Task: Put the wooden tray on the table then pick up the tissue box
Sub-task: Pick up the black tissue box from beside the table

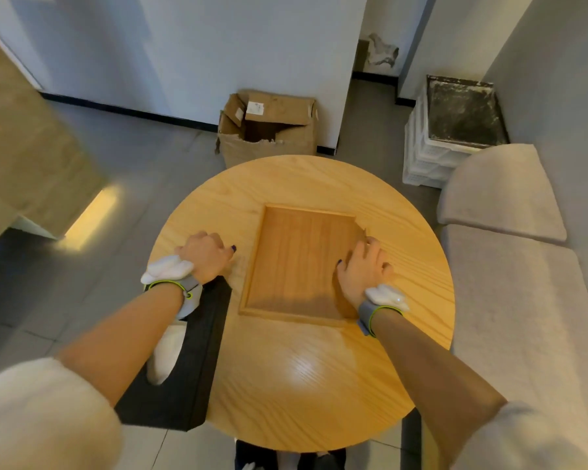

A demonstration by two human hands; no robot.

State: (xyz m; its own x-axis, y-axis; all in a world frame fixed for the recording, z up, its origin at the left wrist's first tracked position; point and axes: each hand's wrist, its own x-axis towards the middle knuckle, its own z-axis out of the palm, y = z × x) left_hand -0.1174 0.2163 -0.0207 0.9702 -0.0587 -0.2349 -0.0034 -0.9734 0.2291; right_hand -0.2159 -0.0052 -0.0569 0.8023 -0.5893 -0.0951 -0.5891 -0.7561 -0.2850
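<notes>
1. The left hand (207, 253) is hovering over the round wooden table (286, 385), just beside the left rim of the wooden tray (299, 266); its fingers are curled into a loose fist that is closing on nothing, and whether the knuckles are touching the tabletop cannot be told.
2. The right hand (364, 269) is lying on the right rim of the tray, fingers spread and pointing away from the person, thumb reaching inside the tray; it is resting flat rather than gripping.
3. The tray is sitting flat on the table, slightly right of the table's centre, with its inside bare.
4. The tissue box (184, 368), black with a white tissue showing through its top slot, is sitting at the left of the tray, on the table's left edge and hanging partly beyond it; the left forearm is crossing above it without visibly touching it.
5. Both wrists are wearing grey bands with green trim and a white attachment.
6. Beyond the tray, on the floor behind the table, a torn cardboard box (269, 127) is standing open.
7. To the right of the tray, past the table's edge, a grey cushioned sofa (510, 259) is running along the wall.
</notes>
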